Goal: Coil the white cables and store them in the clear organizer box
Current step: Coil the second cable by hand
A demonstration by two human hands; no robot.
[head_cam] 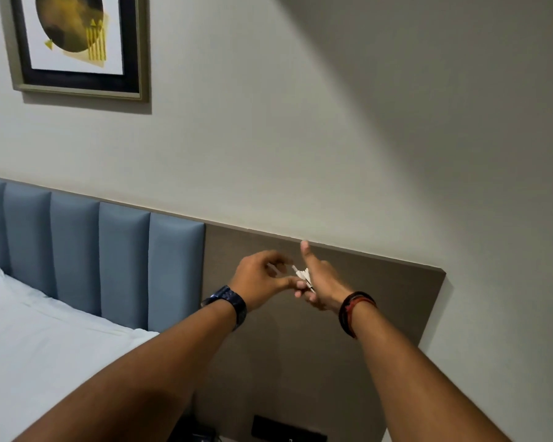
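Note:
Both arms reach up and forward in front of a brown wall panel (380, 314). My right hand (321, 282) holds a small bundle of white cable (303, 275) in its fingers, thumb pointing up. My left hand (262, 279), with a dark watch on the wrist, pinches a strand of the same white cable right beside the bundle. Most of the cable is hidden inside the two hands. The clear organizer box is not in view.
A bed with white sheets (45, 346) and a blue padded headboard (109, 256) lies to the left. A framed picture (77, 43) hangs on the wall above. A black socket plate (288, 430) sits low on the brown panel.

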